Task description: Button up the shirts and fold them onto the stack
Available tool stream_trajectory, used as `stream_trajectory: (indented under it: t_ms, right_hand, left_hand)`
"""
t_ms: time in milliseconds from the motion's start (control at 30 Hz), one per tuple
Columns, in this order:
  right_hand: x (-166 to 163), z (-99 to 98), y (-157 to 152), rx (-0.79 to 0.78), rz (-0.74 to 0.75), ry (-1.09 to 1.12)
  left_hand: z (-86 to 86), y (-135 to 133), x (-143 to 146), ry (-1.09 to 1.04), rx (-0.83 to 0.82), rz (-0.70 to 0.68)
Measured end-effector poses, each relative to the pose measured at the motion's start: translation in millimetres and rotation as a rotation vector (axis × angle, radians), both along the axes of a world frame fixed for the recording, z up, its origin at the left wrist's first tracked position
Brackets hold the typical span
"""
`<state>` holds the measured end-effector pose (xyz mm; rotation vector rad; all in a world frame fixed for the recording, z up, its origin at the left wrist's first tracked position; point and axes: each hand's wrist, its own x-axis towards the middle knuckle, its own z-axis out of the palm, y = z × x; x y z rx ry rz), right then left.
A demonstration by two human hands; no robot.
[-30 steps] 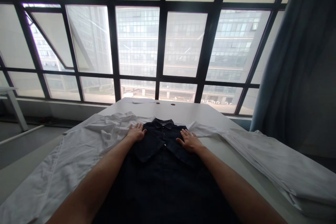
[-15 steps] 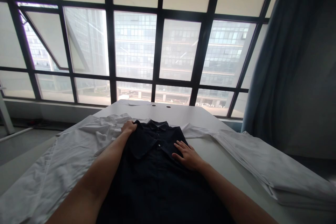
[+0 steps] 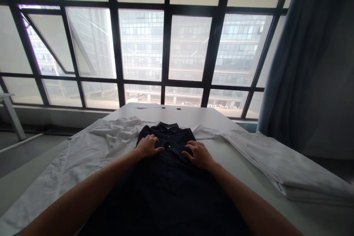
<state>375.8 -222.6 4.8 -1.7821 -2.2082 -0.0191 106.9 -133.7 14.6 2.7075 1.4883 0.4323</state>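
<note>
A dark navy button-front shirt lies flat on the table, its collar at the far end. My left hand rests on the shirt's left chest, just below the collar point. My right hand lies on the opposite side, over the right collar point, with its fingers slightly curled. Neither hand visibly pinches the cloth. Under the dark shirt lies a wrinkled white shirt, its crumpled fabric spreading out to the left. My forearms hide much of the dark shirt's lower part.
A stack of folded white cloth lies along the right side of the white table. Small dark holes mark the table's far end. Beyond it stands a large dark-framed window, with a blue-grey curtain at the right.
My left hand has slid inward from the collar's left edge onto the shirt's chest. My right hand has moved slightly up toward the collar.
</note>
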Motion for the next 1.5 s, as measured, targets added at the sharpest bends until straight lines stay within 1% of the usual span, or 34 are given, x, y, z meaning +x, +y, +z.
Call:
stream_trajectory:
  t_ms: [67,133,200,267,367,433,467,567,633,667,733,833,900,967,1033,1133,1267,1400,1500]
  right_hand:
    - [-8,7.9,-7,0.04,0.059,0.003]
    - [-17,13.5,-12,0.008,0.1,-0.025]
    - [-24,16.1,-15,-0.029,0.097,-0.084]
    - [-29,16.9,-16,-0.026,0.048,-0.113]
    - [-34,17.0,-14,0.075,-0.041,-0.012]
    - [-36,16.7,-14,0.126,-0.039,0.072]
    - [-36,16.2,-14,0.118,-0.009,0.081]
    - [-37,12.9,-15,0.048,0.091,-0.004]
    - [-36,8.8,-16,0.039,0.132,-0.05]
    - [-36,6.3,-16,0.033,0.153,-0.053]
    - [-34,0.6,-15,-0.029,0.183,-0.042]
    - [-32,-7.1,-13,-0.173,0.184,-0.032]
    - [-32,-10.1,-13,-0.206,0.177,-0.024]
    - [-32,-11.3,-14,-0.201,0.174,-0.015]
    - [-32,-12.1,-16,-0.178,0.144,-0.001]
    - [-32,-14.5,-18,-0.134,0.064,0.011]
    - [-35,-16.9,-19,-0.126,-0.059,-0.007]
    - [-31,-9.7,-26,-0.19,-0.148,-0.065]
    - [-12,0.3,-35,-0.208,-0.264,-0.063]
  left_hand:
    - [-0.1,-21,3,0.035,-0.036,-0.014]
    - [0.4,-33,5,0.082,-0.032,0.006]
    - [2.6,-37,7,0.105,-0.003,0.029]
    - [6.9,-38,8,0.096,0.017,0.041]
    - [13.8,-41,11,0.054,0.056,0.035]
    - [15.5,-44,12,0.048,0.065,-0.005]
    - [15.0,-46,13,0.056,0.061,-0.037]
    - [8.2,-49,13,0.072,0.083,-0.109]
    - [-0.3,-48,12,0.066,0.107,-0.13]
    - [-5.4,-46,11,0.07,0.094,-0.144]
    - [-16.2,-42,9,0.098,0.009,-0.175]
    - [-29.1,-36,7,0.142,-0.137,-0.19]
    - [-32.8,-34,7,0.144,-0.175,-0.194]
    - [-33.1,-33,4,0.127,-0.173,-0.2]
    - [-32.2,-33,-3,0.101,-0.144,-0.18]
    - [-32.4,-30,-26,0.085,-0.113,-0.08]
    - [-34.9,-29,-60,0.102,-0.186,0.042]
    - [-31.3,-34,-80,0.102,-0.223,0.097]
    - [-20.4,-39,-91,0.088,-0.197,0.136]
